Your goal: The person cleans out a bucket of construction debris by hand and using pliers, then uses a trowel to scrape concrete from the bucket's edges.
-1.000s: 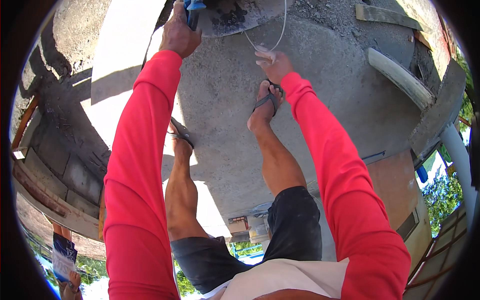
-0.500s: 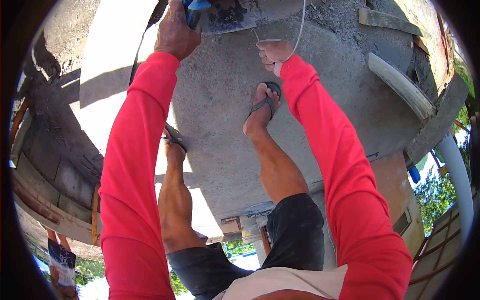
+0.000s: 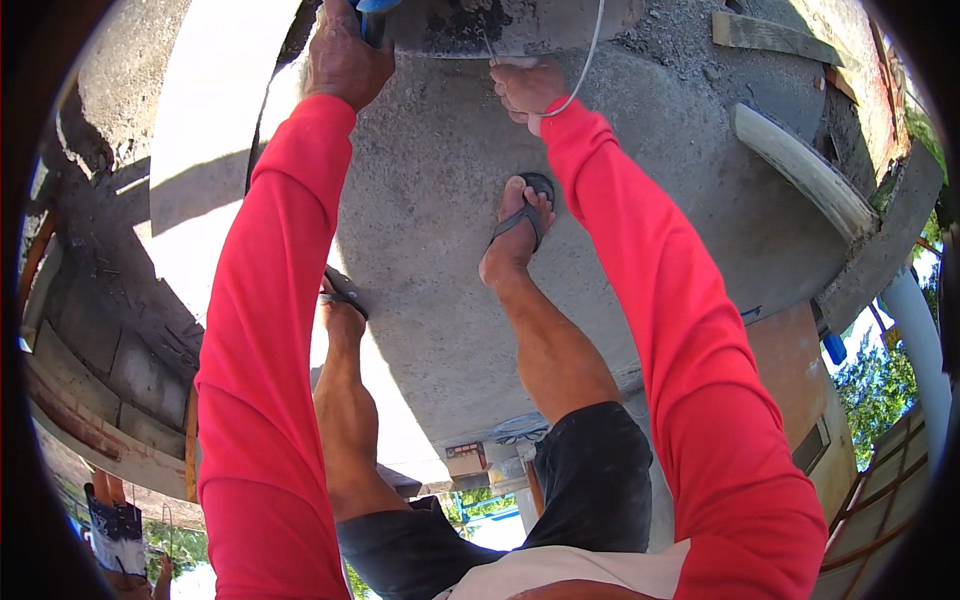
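Observation:
At the top left, my left hand [image 3: 347, 62] is wrapped round a blue object [image 3: 376, 8], which the frame edge cuts off, so its kind cannot be told. My right hand [image 3: 526, 84] is closed on a thin pale wire [image 3: 596, 45]. A short end of the wire sticks out beyond the fingers toward a dark-stained grey surface [image 3: 530, 30]. The rest loops from beside the wrist up past the top edge. Both arms, in red sleeves, reach forward over the concrete floor [image 3: 430, 190].
My feet in dark flip-flops [image 3: 535, 212] stand on the concrete. A pale curved-looking beam [image 3: 800, 165] and a wooden plank [image 3: 775, 38] lie at the right, near loose gravel. A white sheet [image 3: 215, 100] is at the left. Another person [image 3: 118, 530] shows at the lower left.
My right hand, with the wire, has moved left and slightly up, toward the dark-stained surface. My left hand and the blue object have shifted slightly up and left in the picture.

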Action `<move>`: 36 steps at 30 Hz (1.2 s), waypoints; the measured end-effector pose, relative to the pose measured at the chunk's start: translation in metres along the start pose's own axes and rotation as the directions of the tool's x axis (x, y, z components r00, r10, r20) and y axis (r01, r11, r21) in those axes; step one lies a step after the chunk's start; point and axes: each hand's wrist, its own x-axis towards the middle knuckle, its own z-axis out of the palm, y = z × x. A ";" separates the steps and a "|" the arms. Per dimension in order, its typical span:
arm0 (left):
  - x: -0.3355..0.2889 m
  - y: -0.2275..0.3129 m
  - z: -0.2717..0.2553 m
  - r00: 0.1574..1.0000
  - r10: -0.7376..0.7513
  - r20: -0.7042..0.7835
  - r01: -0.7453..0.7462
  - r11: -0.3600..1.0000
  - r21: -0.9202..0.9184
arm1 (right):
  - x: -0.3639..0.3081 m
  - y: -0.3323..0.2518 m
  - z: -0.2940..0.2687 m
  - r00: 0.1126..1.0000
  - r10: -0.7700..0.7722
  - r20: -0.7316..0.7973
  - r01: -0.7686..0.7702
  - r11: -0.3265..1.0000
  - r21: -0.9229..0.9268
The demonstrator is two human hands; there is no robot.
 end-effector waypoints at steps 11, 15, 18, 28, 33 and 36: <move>0.005 0.016 0.026 0.977 -0.213 -0.017 0.205 0.957 -0.205 | 0.001 -0.003 -0.031 1.000 0.010 -0.001 -0.010 0.993 0.121; 0.009 0.027 0.027 0.944 0.324 -0.054 -0.293 0.905 0.308 | -0.012 -0.004 -0.047 0.985 0.043 0.167 -0.079 0.974 0.214; 0.010 0.039 0.034 0.983 0.184 -0.002 -0.182 0.970 -0.161 | -0.016 -0.002 -0.056 0.999 0.039 0.010 -0.041 0.983 0.179; 0.011 0.027 0.041 0.979 0.197 -0.054 -0.176 0.946 0.272 | -0.006 -0.007 -0.066 0.995 0.097 0.015 -0.098 0.982 0.161; -0.010 0.002 0.048 0.954 -0.297 0.042 0.286 0.943 0.171 | 0.006 0.004 -0.073 0.977 -0.113 0.181 0.118 0.993 -0.015; -0.018 -0.009 0.050 0.946 -0.323 -0.016 0.324 0.944 0.067 | 0.019 0.009 -0.074 0.927 -0.224 0.300 0.341 0.836 -0.430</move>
